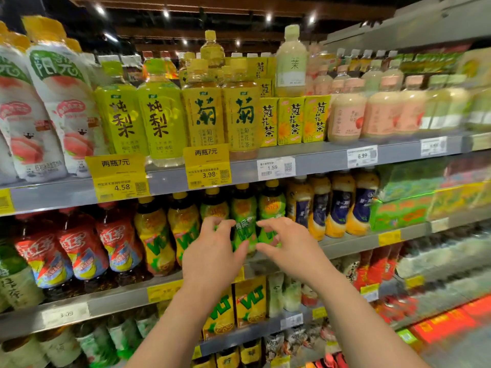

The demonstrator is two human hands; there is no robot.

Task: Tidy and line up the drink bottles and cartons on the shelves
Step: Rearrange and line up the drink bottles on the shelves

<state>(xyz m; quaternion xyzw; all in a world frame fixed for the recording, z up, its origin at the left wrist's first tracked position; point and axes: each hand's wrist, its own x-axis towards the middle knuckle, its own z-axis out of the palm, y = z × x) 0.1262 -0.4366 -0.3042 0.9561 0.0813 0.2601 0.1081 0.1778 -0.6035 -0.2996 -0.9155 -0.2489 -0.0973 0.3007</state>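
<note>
On the second shelf stand three green-labelled tea bottles with yellow caps; the middle green bottle [244, 219] is between my two hands. My left hand [212, 251] is at its left side, fingers spread and curled toward it. My right hand [287, 243] is at its right side, fingers also spread, reaching over the neighbouring green bottle [271, 208]. Neither hand clearly grips a bottle. Left of them stand yellow-labelled lemon tea bottles [154, 235] and red-labelled black tea bottles [79, 248]. The shelf above holds yellow chrysanthemum tea bottles [204, 110] and small yellow cartons [291, 120].
Blue-and-yellow bottles [334, 205] stand right of the green ones, then green carton packs [401, 211]. Yellow lemon tea cartons [249, 301] sit on the shelf below my arms. The grey shelf edge [332, 160] carries price tags. Peach drink bottles [53, 102] fill the upper left.
</note>
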